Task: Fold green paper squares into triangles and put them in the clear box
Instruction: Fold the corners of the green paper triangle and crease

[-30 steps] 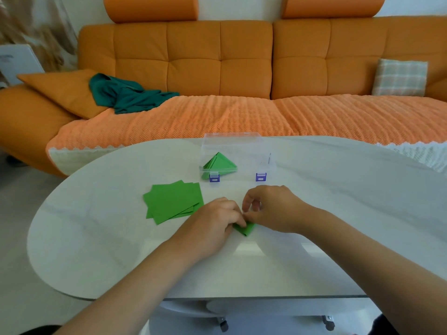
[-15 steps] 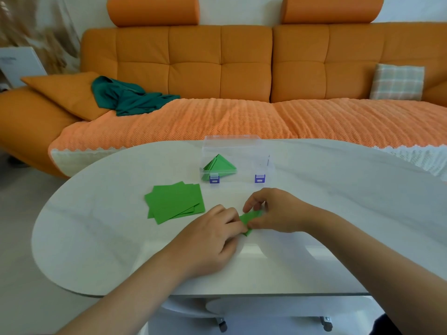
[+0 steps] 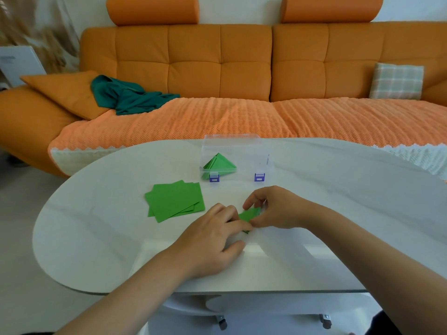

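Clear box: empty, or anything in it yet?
Not empty. The clear box holds a few folded green triangles, stacked at its left end; the right part looks bare.

Plain green was recorded for the paper squares, the part-folded paper and the triangles in the clear box, whose latches were noted as purple. The table was listed as white with faint grey veining, the sofa as orange, the cloth as teal, the cushion as checked in pastels.
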Available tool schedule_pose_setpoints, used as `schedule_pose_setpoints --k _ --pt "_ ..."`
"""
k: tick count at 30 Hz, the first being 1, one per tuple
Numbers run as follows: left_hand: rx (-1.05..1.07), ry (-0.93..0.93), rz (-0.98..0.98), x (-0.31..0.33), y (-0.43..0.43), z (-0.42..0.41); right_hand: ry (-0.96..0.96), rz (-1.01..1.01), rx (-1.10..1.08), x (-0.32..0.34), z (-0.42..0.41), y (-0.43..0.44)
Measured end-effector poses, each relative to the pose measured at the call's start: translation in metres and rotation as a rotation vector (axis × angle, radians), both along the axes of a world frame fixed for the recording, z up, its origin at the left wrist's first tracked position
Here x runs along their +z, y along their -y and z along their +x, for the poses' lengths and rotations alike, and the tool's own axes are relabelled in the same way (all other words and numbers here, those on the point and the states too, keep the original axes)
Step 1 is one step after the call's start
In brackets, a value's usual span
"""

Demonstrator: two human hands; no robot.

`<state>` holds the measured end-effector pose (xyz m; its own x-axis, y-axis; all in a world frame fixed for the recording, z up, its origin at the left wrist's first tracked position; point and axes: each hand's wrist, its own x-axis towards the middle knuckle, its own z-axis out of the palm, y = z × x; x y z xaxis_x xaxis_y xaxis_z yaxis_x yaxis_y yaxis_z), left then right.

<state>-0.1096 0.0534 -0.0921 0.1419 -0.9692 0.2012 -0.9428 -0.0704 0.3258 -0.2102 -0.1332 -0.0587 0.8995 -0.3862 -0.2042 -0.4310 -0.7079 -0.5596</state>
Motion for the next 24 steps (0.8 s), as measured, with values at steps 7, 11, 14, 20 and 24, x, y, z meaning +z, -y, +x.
schedule_pose_setpoints --k 7,11,14,20,24 --pt "0.006 0.027 -0.004 0.0 0.001 -0.001 0.022 0.042 -0.049 0.001 0.002 0.01" --pt "0.009 0.011 -0.009 -0.001 0.0 -0.001 0.042 0.081 -0.105 0.0 0.002 0.018" --pt "0.015 0.006 -0.005 -0.001 0.0 -0.001 0.063 0.107 -0.145 0.002 0.001 0.021" --pt "0.021 -0.005 -0.002 -0.001 0.0 -0.003 0.076 0.099 -0.175 0.0 0.001 0.02" --pt "0.049 -0.001 -0.006 0.0 0.004 -0.005 0.088 0.076 -0.178 -0.003 0.002 0.018"
